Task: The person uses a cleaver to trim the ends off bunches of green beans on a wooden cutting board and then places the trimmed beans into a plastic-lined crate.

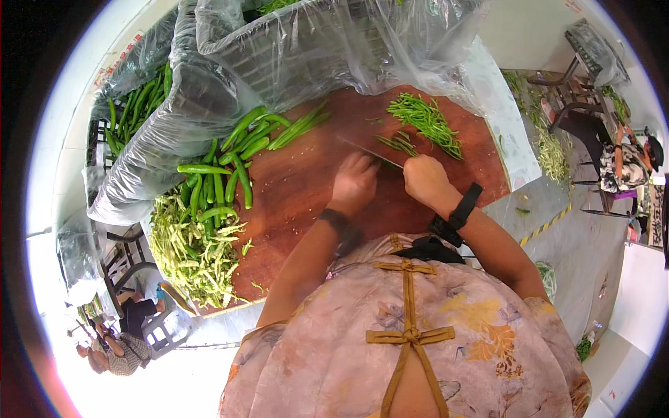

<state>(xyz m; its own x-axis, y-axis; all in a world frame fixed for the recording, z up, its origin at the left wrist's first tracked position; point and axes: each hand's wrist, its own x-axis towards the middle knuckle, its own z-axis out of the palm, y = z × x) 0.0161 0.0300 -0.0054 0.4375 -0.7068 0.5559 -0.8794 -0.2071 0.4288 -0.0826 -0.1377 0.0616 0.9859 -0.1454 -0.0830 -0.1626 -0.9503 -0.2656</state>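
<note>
My right hand [427,180] grips a knife [370,150], its thin blade angled away to the upper left over a reddish-brown cutting board [292,204]. Close to the blade, my left hand [356,176] is blurred with its fingers curled down; whether they hold anything is hidden. Dark green strips [400,144] lie just past the knife. Beyond them is a heap of shredded green peppers [428,123]. Flattened lengths of green pepper [300,128] rest at the board's far side. Whole long green peppers [214,188] are piled at left, partly on pale pepper cores [193,261].
Plastic-lined crates border the board: one with green peppers [136,109] at left, another crate [313,57] along the far side. A seated person [123,350] is at lower left, another person [624,164] at far right. Pale scraps [551,151] lie on the floor.
</note>
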